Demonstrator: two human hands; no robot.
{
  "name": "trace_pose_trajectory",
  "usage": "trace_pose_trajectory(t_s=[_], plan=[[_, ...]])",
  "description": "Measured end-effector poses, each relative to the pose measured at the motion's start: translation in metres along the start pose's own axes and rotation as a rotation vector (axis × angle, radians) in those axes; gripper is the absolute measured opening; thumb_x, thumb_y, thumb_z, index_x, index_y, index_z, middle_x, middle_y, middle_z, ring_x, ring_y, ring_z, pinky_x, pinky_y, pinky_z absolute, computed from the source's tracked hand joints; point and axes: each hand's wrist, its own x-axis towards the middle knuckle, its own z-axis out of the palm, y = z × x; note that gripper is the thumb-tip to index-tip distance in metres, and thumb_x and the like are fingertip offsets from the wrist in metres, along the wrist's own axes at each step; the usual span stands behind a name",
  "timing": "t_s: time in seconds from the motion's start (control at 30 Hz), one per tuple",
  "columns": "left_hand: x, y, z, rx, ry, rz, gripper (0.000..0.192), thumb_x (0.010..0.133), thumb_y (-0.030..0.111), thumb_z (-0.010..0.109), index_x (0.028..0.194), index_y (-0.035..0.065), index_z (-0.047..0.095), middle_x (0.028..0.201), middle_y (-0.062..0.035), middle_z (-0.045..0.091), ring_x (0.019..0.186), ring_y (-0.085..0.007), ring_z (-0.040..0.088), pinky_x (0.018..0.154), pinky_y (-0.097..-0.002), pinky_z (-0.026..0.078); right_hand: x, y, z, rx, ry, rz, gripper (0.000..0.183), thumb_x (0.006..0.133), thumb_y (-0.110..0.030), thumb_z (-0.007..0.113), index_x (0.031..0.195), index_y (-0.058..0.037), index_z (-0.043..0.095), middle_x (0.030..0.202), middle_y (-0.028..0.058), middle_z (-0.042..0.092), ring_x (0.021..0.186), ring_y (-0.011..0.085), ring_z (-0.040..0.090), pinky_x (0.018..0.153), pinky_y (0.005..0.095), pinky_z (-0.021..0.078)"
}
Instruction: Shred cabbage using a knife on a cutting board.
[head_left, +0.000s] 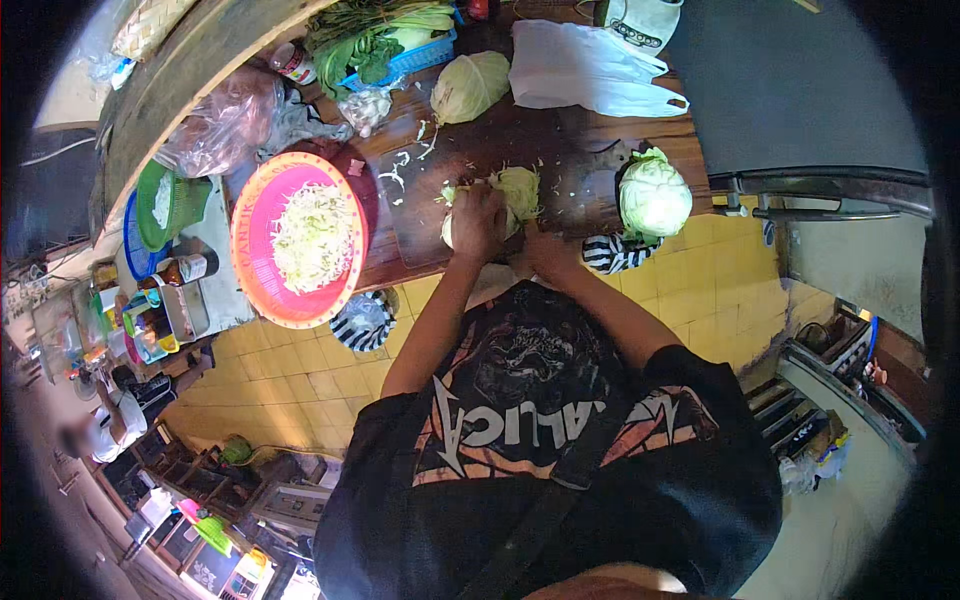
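Observation:
My left hand (480, 223) presses down on a piece of cabbage (448, 231) on a dark board at the table's near edge. Just to its right, my right hand (546, 253) is closed low by the edge, beside a small heap of shredded cabbage (519, 189); what it grips is too dark to make out. A pink and orange plastic basin (247, 240) at the left holds much shredded cabbage (311, 236). One whole cabbage (471, 86) lies beyond my hands, and a paler, trimmed cabbage (655, 196) sits at the table's right edge.
A white plastic bag (581, 67) lies at the back right. A blue basket (405, 61) of greens, a jar (294, 63) and clear plastic bags (229, 124) stand back left. Striped stools (363, 321) are below the table edge. A person (120, 420) is far off at the left.

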Motion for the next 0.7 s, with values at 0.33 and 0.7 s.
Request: trace_pose_trajectory(t_s=[0.33, 0.7], plan=[[-0.002, 0.003, -0.003, 0.008, -0.027, -0.053, 0.023, 0.076, 0.012, 0.064, 0.098, 0.0117, 0.063, 0.105, -0.0149, 0.057, 0.092, -0.0349, 0.053, 0.075, -0.0447, 0.045, 0.006, 0.008, 0.007, -0.011, -0.092, 0.001, 0.032, 0.087, -0.011, 0.044, 0.113, 0.0079, 0.043, 0.088, 0.0302, 0.063, 0.085, 0.0442, 0.063, 0.073, 0.0519, 0.0509], [-0.001, 0.000, 0.001, -0.028, 0.103, -0.018, 0.018, 0.074, 0.009, 0.063, 0.093, 0.0093, 0.062, 0.096, -0.0139, 0.055, 0.085, -0.0342, 0.052, 0.072, -0.0447, 0.044, 0.011, 0.011, 0.004, -0.049, -0.135, -0.028, 0.035, 0.084, -0.008, 0.047, 0.111, 0.0132, 0.045, 0.096, 0.0318, 0.061, 0.087, 0.0442, 0.063, 0.075, 0.0501, 0.0519]])
